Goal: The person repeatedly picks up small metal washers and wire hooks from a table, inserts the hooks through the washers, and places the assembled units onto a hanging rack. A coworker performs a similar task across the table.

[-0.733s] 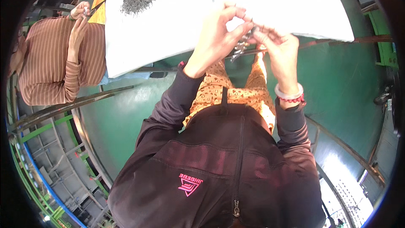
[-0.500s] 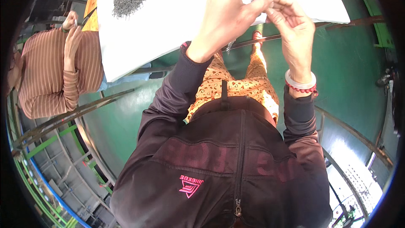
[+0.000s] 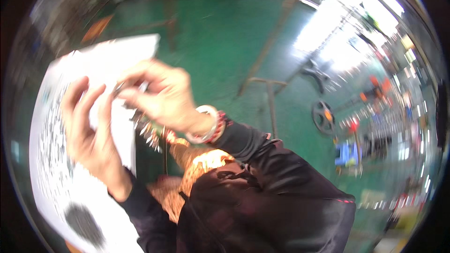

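Observation:
Both hands are over a white-covered table (image 3: 124, 42), smeared by motion. My right hand (image 3: 161, 93), with a white bangle (image 3: 206, 112) and red beads at its wrist, pinches a small dark piece (image 3: 119, 87) between thumb and fingertips; its kind is too blurred to tell. Beside it, my left hand (image 3: 96, 143) has its fingers stretched out and apart, the index finger close to that piece. Nearer me on the table lies a heap of small dark thin pieces (image 3: 83, 225). Many small shiny pieces (image 3: 51, 126) lie scattered beyond my left hand.
Blurred shiny bits (image 3: 150, 133) show by the table's edge near my right wrist. To the right, a metal frame (image 3: 269, 84) stands on the green floor (image 3: 215, 42). Farther right are a black wheel (image 3: 323, 117) and a blue stool (image 3: 347, 153).
The view has swung to the right, so table and hands now appear at the left and the seated co-worker is out of sight. My left fingers have spread away from the right hand's pinch.

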Demonstrator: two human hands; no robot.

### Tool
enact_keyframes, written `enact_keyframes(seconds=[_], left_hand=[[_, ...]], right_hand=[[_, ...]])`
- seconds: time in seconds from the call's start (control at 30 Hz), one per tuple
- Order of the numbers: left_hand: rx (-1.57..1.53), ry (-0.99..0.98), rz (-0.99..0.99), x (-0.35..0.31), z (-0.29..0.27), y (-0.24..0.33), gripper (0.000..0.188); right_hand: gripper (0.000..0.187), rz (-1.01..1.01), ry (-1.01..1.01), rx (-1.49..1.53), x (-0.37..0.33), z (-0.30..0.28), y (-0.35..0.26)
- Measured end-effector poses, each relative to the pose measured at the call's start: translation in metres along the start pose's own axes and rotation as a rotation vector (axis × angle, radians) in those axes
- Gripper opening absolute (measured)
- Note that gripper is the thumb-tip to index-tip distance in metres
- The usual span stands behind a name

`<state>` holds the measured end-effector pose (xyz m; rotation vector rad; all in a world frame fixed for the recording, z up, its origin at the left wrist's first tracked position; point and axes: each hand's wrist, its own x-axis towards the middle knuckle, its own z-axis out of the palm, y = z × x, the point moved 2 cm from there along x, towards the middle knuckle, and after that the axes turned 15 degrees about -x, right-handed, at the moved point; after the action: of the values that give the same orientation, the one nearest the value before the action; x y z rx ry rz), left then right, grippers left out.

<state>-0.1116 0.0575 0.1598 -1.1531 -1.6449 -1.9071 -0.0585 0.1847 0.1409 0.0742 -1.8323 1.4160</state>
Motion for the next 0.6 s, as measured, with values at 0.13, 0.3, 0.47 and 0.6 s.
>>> enact_keyframes(seconds=[0.13, 0.3, 0.47, 0.6], left_hand=[[-0.279, -0.011, -0.164, -0.009, 0.032, -0.002, 0.024], [-0.303, -0.489, -0.652, -0.056, 0.037, -0.122, 0.024], [-0.185, -0.853, -1.125, -0.125, 0.016, -0.233, 0.033], [-0.196, -0.709, -1.205, -0.143, -0.009, -0.259, 0.031]], right_hand=[[0.02, -0.095, 0.152, -0.082, 0.003, -0.088, -0.045], [0.02, -0.221, 0.411, -0.268, -0.003, -0.177, -0.118], [0.023, -0.256, 0.553, -0.484, -0.012, -0.232, -0.18], [0.022, -0.465, 0.777, -0.747, -0.028, -0.315, -0.219]])
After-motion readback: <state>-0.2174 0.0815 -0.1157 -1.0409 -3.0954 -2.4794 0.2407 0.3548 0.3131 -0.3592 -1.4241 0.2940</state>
